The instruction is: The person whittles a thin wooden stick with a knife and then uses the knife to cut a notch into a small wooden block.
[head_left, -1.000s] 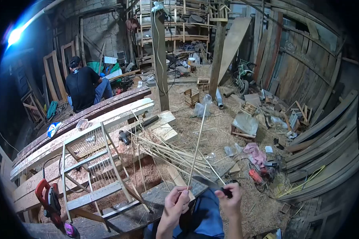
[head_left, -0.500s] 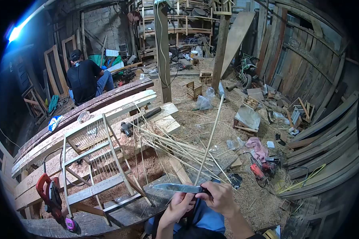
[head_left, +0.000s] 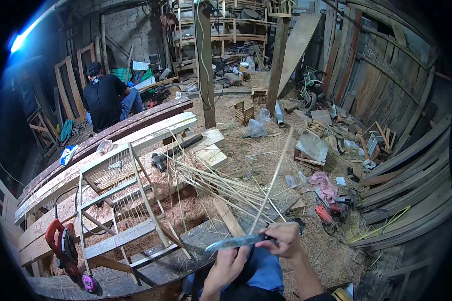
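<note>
My right hand [head_left: 285, 239] is closed around the handle of a knife. The knife's blade [head_left: 232, 243] points left and crosses the lower part of a long, thin wooden stick [head_left: 272, 183]. My left hand [head_left: 229, 265] grips that stick near its lower end, just below the blade, with the thumb up against the blade. The stick's lower end is hidden by my hands. From there it slants up and to the right. Ahead, a pile of similar thin sticks [head_left: 221, 186] lies on the bench planks.
A slatted wooden frame [head_left: 118, 240] stands left on the bench beside a red power tool [head_left: 60, 246] and a tape measure [head_left: 89, 283]. A hammer [head_left: 159, 161] lies farther back. Red tools [head_left: 326, 213] sit on the shaving-covered floor. Another person [head_left: 105, 98] sits far left.
The stick's far end has swung right and come lower. Both hands have shifted slightly, my right hand a little to the right with the knife. The other person looks unchanged.
</note>
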A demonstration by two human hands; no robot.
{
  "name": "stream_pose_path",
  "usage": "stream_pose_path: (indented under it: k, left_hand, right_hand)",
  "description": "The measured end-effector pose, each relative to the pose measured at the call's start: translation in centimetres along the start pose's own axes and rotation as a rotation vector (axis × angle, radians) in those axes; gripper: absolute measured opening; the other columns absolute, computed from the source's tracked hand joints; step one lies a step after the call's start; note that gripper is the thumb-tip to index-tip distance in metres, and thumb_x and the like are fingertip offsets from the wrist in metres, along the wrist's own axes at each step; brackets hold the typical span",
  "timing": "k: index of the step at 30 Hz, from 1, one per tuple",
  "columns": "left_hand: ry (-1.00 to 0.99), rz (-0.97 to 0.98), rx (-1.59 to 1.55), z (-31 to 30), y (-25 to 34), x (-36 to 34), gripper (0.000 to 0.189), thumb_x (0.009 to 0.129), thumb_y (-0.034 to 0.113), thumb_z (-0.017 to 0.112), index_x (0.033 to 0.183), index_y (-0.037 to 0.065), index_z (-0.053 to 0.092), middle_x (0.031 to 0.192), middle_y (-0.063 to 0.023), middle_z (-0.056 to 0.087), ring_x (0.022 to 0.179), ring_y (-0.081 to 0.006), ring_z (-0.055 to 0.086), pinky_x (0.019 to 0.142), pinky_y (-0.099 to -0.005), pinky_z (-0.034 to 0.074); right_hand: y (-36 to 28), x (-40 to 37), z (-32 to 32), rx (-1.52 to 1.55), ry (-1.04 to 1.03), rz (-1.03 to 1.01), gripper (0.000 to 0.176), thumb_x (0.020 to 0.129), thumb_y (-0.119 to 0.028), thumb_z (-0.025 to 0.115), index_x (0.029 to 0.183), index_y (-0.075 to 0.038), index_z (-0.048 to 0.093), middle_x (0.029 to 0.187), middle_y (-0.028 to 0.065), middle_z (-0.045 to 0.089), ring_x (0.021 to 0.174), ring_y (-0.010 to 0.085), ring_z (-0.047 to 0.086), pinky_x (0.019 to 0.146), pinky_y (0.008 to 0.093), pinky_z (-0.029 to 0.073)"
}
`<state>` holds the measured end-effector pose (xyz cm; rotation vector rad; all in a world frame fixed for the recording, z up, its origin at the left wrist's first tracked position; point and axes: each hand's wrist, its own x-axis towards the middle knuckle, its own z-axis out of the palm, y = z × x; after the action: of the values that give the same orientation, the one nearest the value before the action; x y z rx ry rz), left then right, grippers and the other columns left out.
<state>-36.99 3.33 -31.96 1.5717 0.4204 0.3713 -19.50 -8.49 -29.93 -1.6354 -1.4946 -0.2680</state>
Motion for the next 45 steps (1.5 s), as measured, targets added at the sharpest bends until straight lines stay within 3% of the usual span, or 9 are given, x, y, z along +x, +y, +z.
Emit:
stream_pose_path:
  k: [4,6,8,14,23,29,38,42,45]
  left_hand:
    - [0.029,0.032,0.170,0.1,1.2,-0.2,0.024,0.105,0.019,0.055,0.091,0.000,0.058,0.061,0.0014,0.045,0.055,-0.0091,0.042,0.050,-0.0313,0.035]
    - [0.049,-0.159,-0.286,-0.8,3.4,-0.3,0.028,0.107,0.026,0.051,0.092,0.003,0.057,0.062,0.0026,0.046,0.054,-0.0061,0.042,0.048,-0.0282,0.035]
    - [0.043,-0.066,-0.186,-0.8,2.7,-0.4,0.030,0.108,0.030,0.048,0.092,0.006,0.055,0.065,0.0044,0.044,0.054,-0.0029,0.038,0.047,-0.0236,0.031]
    - [-0.022,-0.138,-0.582,-0.8,1.7,0.5,0.023,0.108,0.027,0.049,0.101,0.006,0.054,0.064,0.0066,0.034,0.049,-0.0025,0.027,0.044,-0.0215,0.023]
    - [-0.158,-0.200,-0.546,0.0,1.1,0.2,0.026,0.108,0.023,0.049,0.089,0.006,0.053,0.064,0.0083,0.036,0.052,-0.0017,0.030,0.046,-0.0230,0.023]
    - [-0.030,-0.058,-0.225,0.0,1.5,0.2,0.027,0.108,0.028,0.050,0.092,0.006,0.054,0.067,0.0076,0.040,0.052,-0.0014,0.033,0.046,-0.0216,0.027]
    - [-0.092,-0.188,-0.480,0.2,2.6,1.0,0.028,0.108,0.034,0.048,0.094,0.009,0.049,0.064,0.0079,0.030,0.049,-0.0021,0.025,0.044,-0.0215,0.022]
    - [-0.091,-0.239,-0.549,-0.1,3.4,1.2,0.027,0.109,0.031,0.046,0.092,0.011,0.048,0.064,0.0086,0.030,0.049,-0.0020,0.025,0.044,-0.0210,0.022]
    - [-0.092,-0.290,-0.491,0.7,2.1,0.9,0.027,0.109,0.028,0.046,0.089,0.009,0.049,0.064,0.0087,0.032,0.051,-0.0021,0.027,0.045,-0.0212,0.023]
  right_hand:
    - [1.2,-1.1,-0.9,-0.076,-0.002,0.007,0.039,0.073,-0.041,0.085,0.076,-0.005,0.071,0.070,0.0067,0.070,0.058,0.0242,0.068,0.054,0.0324,0.051]
    - [3.5,-1.8,-1.9,-0.229,0.146,0.053,0.037,0.073,-0.043,0.085,0.076,-0.008,0.074,0.072,0.0053,0.073,0.063,0.0232,0.071,0.055,0.0316,0.053]
    - [3.0,-2.8,-2.9,-0.329,0.076,0.137,0.039,0.076,-0.046,0.082,0.076,-0.007,0.073,0.068,0.0056,0.071,0.059,0.0247,0.069,0.052,0.0331,0.050]
    - [-0.7,-3.0,-2.0,-0.187,0.075,0.171,0.043,0.080,-0.048,0.078,0.079,-0.006,0.072,0.065,0.0062,0.067,0.056,0.0252,0.066,0.052,0.0335,0.048]
    - [-2.2,-0.6,0.7,-0.053,-0.003,0.110,0.038,0.079,-0.043,0.081,0.082,-0.006,0.073,0.077,0.0068,0.074,0.062,0.0239,0.071,0.055,0.0317,0.051]
    - [-1.1,0.6,-0.3,-0.091,0.054,0.056,0.043,0.078,-0.045,0.081,0.075,-0.003,0.070,0.068,0.0082,0.070,0.059,0.0262,0.069,0.054,0.0329,0.052]
    - [2.1,-3.2,-2.2,-0.431,0.048,0.099,0.047,0.082,-0.052,0.075,0.077,-0.006,0.071,0.063,0.0061,0.065,0.053,0.0253,0.063,0.051,0.0356,0.045]
    - [-0.1,-3.8,-0.9,-0.259,0.170,0.241,0.043,0.085,-0.046,0.076,0.081,-0.004,0.072,0.065,0.0081,0.066,0.054,0.0272,0.064,0.052,0.0347,0.047]
    - [-1.0,-3.6,0.4,0.106,0.003,0.357,0.034,0.084,-0.037,0.080,0.087,-0.003,0.075,0.078,0.0109,0.074,0.059,0.0242,0.069,0.054,0.0321,0.051]
